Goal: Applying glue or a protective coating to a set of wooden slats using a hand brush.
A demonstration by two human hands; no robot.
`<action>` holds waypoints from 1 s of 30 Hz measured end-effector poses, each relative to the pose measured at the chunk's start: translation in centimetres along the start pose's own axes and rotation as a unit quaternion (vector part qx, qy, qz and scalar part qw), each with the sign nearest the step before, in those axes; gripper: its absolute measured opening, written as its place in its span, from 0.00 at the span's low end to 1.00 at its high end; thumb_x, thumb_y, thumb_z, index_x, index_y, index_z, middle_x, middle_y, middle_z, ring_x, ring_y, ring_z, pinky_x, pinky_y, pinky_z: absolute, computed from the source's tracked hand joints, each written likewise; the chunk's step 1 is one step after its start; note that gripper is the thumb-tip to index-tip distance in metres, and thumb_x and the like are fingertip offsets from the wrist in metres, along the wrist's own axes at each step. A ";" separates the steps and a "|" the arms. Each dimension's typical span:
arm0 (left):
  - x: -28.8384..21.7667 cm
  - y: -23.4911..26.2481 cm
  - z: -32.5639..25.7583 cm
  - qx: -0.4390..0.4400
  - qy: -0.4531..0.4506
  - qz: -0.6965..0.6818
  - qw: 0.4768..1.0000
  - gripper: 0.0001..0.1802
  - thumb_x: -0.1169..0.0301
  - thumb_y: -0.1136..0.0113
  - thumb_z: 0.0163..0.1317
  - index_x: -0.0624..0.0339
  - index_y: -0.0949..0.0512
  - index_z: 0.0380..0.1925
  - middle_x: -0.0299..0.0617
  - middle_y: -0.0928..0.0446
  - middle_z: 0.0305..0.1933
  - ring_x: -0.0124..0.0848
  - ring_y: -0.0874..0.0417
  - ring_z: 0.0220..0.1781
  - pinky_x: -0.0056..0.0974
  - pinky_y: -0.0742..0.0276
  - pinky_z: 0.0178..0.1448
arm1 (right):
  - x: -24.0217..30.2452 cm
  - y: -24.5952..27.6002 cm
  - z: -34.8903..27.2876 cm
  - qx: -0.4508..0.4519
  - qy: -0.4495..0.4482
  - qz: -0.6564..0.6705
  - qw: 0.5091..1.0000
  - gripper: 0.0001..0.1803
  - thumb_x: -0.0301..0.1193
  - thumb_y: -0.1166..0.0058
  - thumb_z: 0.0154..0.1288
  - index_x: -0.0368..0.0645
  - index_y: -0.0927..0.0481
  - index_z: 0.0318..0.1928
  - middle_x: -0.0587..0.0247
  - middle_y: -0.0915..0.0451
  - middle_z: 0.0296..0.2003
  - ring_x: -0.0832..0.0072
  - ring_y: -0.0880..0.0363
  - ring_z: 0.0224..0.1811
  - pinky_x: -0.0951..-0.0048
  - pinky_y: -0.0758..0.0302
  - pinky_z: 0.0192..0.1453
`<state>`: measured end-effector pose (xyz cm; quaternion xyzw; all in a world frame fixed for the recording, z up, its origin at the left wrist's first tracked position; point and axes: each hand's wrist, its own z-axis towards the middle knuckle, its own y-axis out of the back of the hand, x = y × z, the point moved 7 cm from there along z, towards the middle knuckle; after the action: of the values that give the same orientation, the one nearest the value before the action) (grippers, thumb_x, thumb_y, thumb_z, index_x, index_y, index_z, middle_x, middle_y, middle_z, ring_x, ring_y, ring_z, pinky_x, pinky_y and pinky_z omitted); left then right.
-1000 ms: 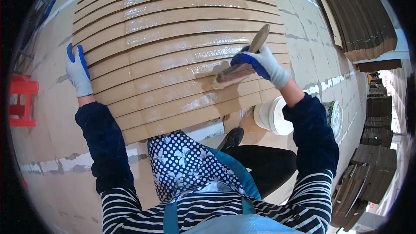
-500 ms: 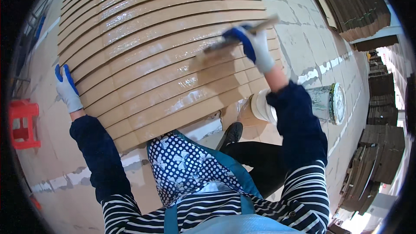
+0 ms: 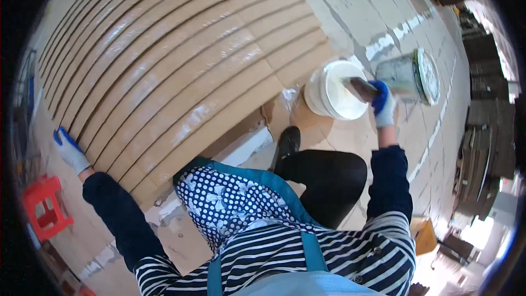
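My right hand [image 3: 384, 104], in a white glove with blue palm, is closed round the handle of a brush [image 3: 361, 89]. The brush's head dips into a white bucket [image 3: 350, 104] of pale glue-like liquid to the right of the cardboard. Overlapping cardboard sheets [image 3: 219, 98] lie in front of me in a stepped fan, with shiny wet patches along their exposed strips. My left hand [image 3: 71, 149], gloved the same way, rests at the left edge of the sheets. Its fingers are stretched out over the cardboard ends and hold nothing.
Next to the white bucket lies a stained, pale green bucket [image 3: 402, 77] on its side. A red plastic stool [image 3: 46, 208] stands at the left. Stacks of cardboard [image 3: 482, 153] line the right side. My shoe [image 3: 289, 141] is close to the white bucket.
My right hand has carried the brush from over the cardboard right to the white bucket. My left hand stays at the sheets' left edge. The whole view has turned and shifted.
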<state>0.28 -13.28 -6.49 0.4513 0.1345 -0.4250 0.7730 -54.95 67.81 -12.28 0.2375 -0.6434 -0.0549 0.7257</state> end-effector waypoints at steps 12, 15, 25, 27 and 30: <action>-4.0 -0.9 -1.3 0.082 -0.045 0.152 0.984 0.21 0.63 0.55 0.66 0.70 0.31 0.49 0.55 0.27 0.49 0.39 0.25 0.48 0.34 0.30 0.53 | -16.6 -6.6 2.3 -0.073 -0.305 0.112 0.943 0.16 0.31 0.43 0.54 0.34 0.25 0.40 0.56 0.23 0.31 0.66 0.21 0.27 0.67 0.19 0.31; -2.6 0.5 -0.3 0.063 -0.075 0.183 0.978 0.21 0.62 0.55 0.66 0.70 0.29 0.48 0.56 0.27 0.48 0.42 0.25 0.47 0.34 0.29 0.52 | -19.9 -8.8 2.3 -0.069 -0.344 0.213 0.912 0.16 0.32 0.43 0.54 0.34 0.25 0.40 0.56 0.22 0.32 0.66 0.21 0.27 0.68 0.19 0.30; 2.7 0.6 1.9 0.039 -0.090 0.208 0.973 0.20 0.62 0.55 0.65 0.69 0.28 0.46 0.56 0.26 0.46 0.44 0.25 0.46 0.37 0.29 0.49 | -20.5 -9.6 3.0 -0.043 -0.358 0.107 0.927 0.16 0.32 0.42 0.54 0.33 0.25 0.40 0.54 0.22 0.33 0.65 0.21 0.28 0.69 0.20 0.28; 2.7 0.7 2.1 0.029 -0.126 0.203 0.970 0.20 0.60 0.55 0.65 0.67 0.27 0.45 0.57 0.26 0.45 0.45 0.24 0.43 0.40 0.29 0.47 | -19.3 -9.3 3.7 -0.058 -0.307 0.087 0.946 0.16 0.32 0.42 0.53 0.34 0.25 0.39 0.54 0.22 0.31 0.66 0.21 0.27 0.69 0.21 0.27; 2.4 0.4 2.3 0.037 -0.162 0.254 0.953 0.20 0.61 0.55 0.65 0.66 0.27 0.46 0.57 0.25 0.45 0.45 0.24 0.43 0.39 0.28 0.47 | -19.1 -10.5 2.5 -0.056 -0.344 0.106 0.931 0.16 0.32 0.41 0.52 0.34 0.25 0.39 0.54 0.22 0.29 0.66 0.22 0.25 0.69 0.21 0.25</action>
<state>1.65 -16.29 -6.37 0.4236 -0.1273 -0.2870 0.8497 -58.16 65.23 -33.81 0.0935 -0.8708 -0.0922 0.4738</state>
